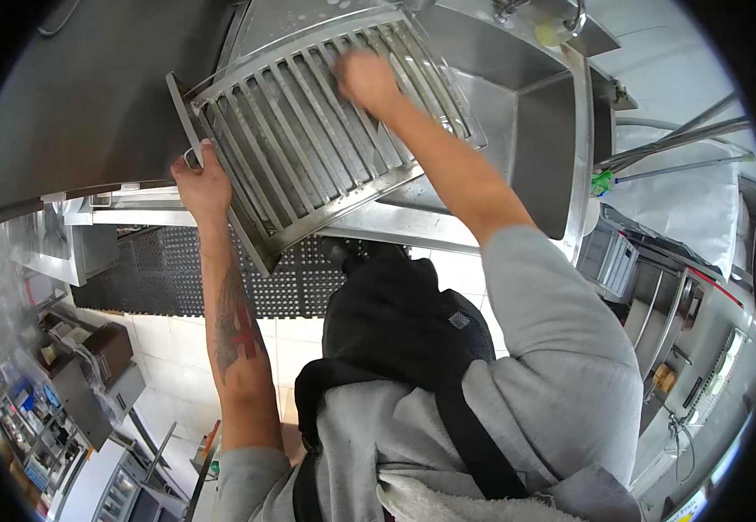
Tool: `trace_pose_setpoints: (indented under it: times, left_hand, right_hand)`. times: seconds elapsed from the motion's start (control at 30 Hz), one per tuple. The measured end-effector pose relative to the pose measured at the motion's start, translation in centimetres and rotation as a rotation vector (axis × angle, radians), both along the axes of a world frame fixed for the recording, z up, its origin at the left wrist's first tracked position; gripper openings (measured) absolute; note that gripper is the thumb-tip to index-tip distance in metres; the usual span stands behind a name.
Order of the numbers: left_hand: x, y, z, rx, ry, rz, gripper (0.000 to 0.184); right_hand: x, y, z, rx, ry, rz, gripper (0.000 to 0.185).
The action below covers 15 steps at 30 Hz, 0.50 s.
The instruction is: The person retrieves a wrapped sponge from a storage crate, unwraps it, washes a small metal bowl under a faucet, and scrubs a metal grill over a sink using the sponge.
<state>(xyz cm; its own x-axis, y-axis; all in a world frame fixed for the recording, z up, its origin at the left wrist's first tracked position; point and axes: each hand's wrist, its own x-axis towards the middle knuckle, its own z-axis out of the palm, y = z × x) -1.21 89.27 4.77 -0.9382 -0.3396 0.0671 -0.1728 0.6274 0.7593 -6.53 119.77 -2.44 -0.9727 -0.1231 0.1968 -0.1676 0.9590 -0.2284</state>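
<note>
A slatted stainless-steel rack (304,224), with a raised end plate and a small wire handle, lies tilted across the edge of the metal sink (550,122). At the rack's left end, my left hand (202,184) is closed on the end plate beside the handle. My right hand (367,83) is over the upper middle of the slats, with its fingers curled down against them and a little blurred. Whatever those fingers may hold is hidden.
A dark steel panel (91,96) rises to the left of the sink. Above the basin is a faucet (576,19) with a yellowish thing near it. Metal poles (682,143) stick out at right. A black perforated mat (169,270) covers part of the tiled floor.
</note>
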Motion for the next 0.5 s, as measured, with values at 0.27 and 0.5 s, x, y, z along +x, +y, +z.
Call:
trace_pose_setpoints:
  times: [0.27, 0.5]
  left_hand:
    - [-0.6, -0.5, -0.8, -0.132, -0.038, 0.014, 0.084]
    - [-1.3, -1.9, -2.0, -0.183, -0.033, -0.038, 0.082]
  right_hand:
    - [13.3, 7.8, 4.9, -0.078, -0.435, 0.31, 0.028]
    - [10.6, 6.7, 6.7, -0.051, -0.162, 0.017, 0.028]
